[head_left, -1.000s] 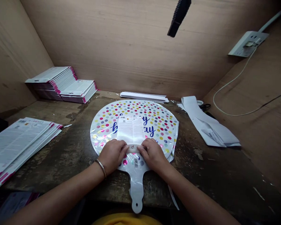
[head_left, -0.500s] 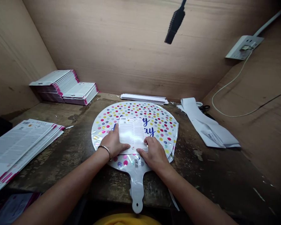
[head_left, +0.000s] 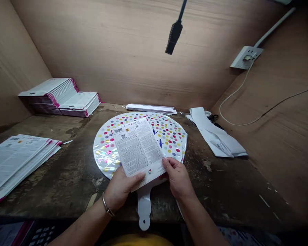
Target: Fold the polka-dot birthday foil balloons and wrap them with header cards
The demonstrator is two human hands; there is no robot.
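Observation:
A printed card (head_left: 140, 150) with a barcode and dense text is held tilted above the table. My left hand (head_left: 123, 184) grips its lower left corner, thumb on the front and fingers hidden behind. My right hand (head_left: 177, 176) pinches its lower right edge between thumb and fingers. Beneath the card lies a flat foil balloon (head_left: 105, 143) with coloured dots and partly covered blue lettering. Its white tail (head_left: 144, 208), with a small hole, points towards me. More dotted foil shows under its right edge.
Stacks of similar cards (head_left: 78, 99) stand at the back left, and a fanned pile of cards (head_left: 20, 160) lies nearer on the left. White strips (head_left: 151, 109) lie along the back wall. On the right are a folded paper strip (head_left: 215, 135), scissors (head_left: 213, 118) and a wall socket (head_left: 247, 57); a black connector (head_left: 174, 37) hangs above.
Both hands have lifted the card off the balloon towards me and turned it anticlockwise. The whole scene has shifted slightly left in view.

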